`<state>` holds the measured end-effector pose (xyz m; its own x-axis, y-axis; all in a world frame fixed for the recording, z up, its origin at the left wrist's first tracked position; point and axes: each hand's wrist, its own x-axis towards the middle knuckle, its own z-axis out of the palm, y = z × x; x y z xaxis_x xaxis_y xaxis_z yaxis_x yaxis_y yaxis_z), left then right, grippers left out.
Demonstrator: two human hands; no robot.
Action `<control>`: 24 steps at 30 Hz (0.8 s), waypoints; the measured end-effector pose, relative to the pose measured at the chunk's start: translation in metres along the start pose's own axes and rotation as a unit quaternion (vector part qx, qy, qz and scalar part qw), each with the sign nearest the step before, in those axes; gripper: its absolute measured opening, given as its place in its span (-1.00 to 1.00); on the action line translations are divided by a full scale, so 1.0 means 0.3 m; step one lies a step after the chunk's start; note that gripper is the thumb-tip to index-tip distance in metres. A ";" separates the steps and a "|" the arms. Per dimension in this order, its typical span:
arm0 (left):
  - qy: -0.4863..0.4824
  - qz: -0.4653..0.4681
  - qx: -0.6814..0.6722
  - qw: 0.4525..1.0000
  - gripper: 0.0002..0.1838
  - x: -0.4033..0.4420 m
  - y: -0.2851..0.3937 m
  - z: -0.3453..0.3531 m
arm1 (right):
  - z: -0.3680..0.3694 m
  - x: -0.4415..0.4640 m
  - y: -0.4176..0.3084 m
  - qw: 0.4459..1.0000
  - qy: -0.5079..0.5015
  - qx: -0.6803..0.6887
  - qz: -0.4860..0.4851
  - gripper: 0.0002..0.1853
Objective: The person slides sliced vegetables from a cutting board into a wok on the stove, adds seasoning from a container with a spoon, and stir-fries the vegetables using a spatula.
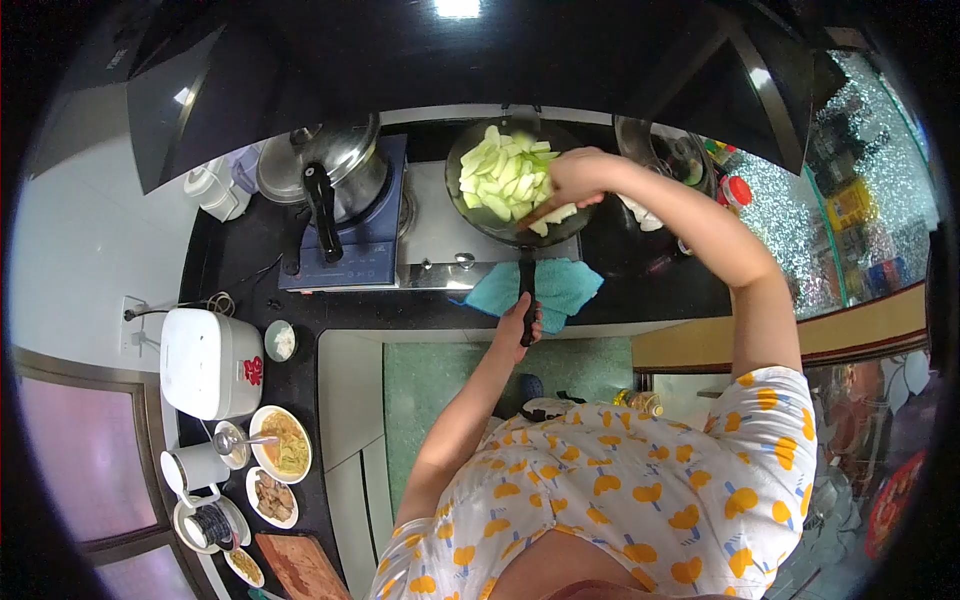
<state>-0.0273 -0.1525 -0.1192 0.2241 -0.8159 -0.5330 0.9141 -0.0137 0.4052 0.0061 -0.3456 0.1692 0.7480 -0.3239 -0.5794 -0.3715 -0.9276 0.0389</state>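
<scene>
A dark frying pan [468,219] sits on the gas stove and holds a heap of pale green vegetable slices [500,172]. Closed around the black pan handle [527,272] is my left hand [519,323]. Over the right side of the pan, my right hand [582,177] grips a wooden spatula [540,211], its blade among the slices near the pan's lower right. Part of the spatula's handle is hidden by my fingers. A teal cloth [570,290] lies under the pan handle at the counter's front edge.
Left of the pan, a pressure cooker [350,180] stands on a blue induction cooker [345,265]. A white rice cooker [210,362], a plate of food [290,440], a plate of meat [272,497] and a cutting board [298,568] line the left counter. A red-lidded jar [736,191] stands at right.
</scene>
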 end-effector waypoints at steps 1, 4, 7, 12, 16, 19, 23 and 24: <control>0.001 0.002 0.002 1.000 -0.62 -0.002 0.002 0.004 | 0.013 0.067 -0.036 0.999 0.022 -0.027 -0.014 -0.42; 0.001 0.007 -0.003 1.000 -0.61 0.002 -0.002 -0.002 | -0.006 0.294 -0.130 0.987 0.138 -0.078 -0.030 -0.59; 0.016 0.000 0.002 1.000 -0.60 -0.002 0.001 0.002 | -0.042 0.464 -0.100 0.958 0.262 -0.109 0.031 -0.65; 0.015 0.000 -0.008 1.000 -0.60 0.008 -0.001 0.002 | -0.041 0.337 0.052 0.982 0.156 0.032 0.099 -0.56; -0.010 -0.006 -0.015 1.000 -0.59 0.017 -0.006 -0.015 | -0.061 0.280 0.217 0.983 0.125 0.120 0.063 -0.49; 0.007 -0.013 -0.008 1.000 -0.59 0.016 -0.002 -0.007 | -0.079 0.207 0.250 0.981 0.091 0.170 -0.022 -0.68; 0.002 -0.012 -0.021 1.000 -0.60 0.011 -0.001 -0.001 | -0.079 0.124 0.152 0.959 0.068 -0.149 -0.233 -0.78; 0.004 -0.014 -0.026 1.000 -0.60 0.011 -0.002 0.000 | -0.074 0.050 0.043 0.963 0.050 -0.191 -0.184 -0.80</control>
<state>-0.0270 -0.1551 -0.1213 0.2012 -0.8108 -0.5496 0.9360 -0.0063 0.3520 0.0247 -0.3664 0.1792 0.8470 0.0410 -0.5301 0.1432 -0.9778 0.1532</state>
